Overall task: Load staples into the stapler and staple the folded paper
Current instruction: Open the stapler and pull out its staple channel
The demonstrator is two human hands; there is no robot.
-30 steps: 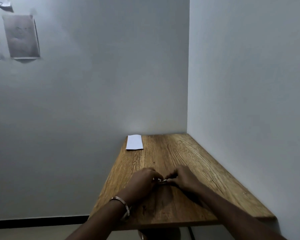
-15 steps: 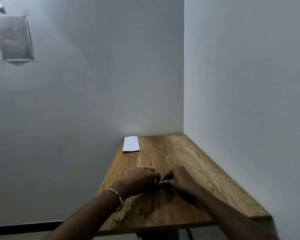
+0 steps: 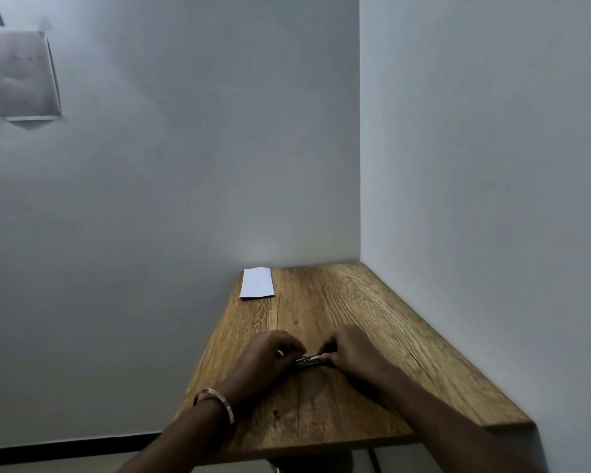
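two hands working one small stapler
left hand (image 3: 270, 356) and right hand (image 3: 350, 353) pinch the metal stapler (image 3: 309, 360) from either end, likely steadying it for loading; folded paper (image 3: 257, 282) waits at the table's (image 3: 389, 322) far corner.

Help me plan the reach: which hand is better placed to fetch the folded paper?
Left hand: the folded paper lies at the table's far-left corner, on its side.
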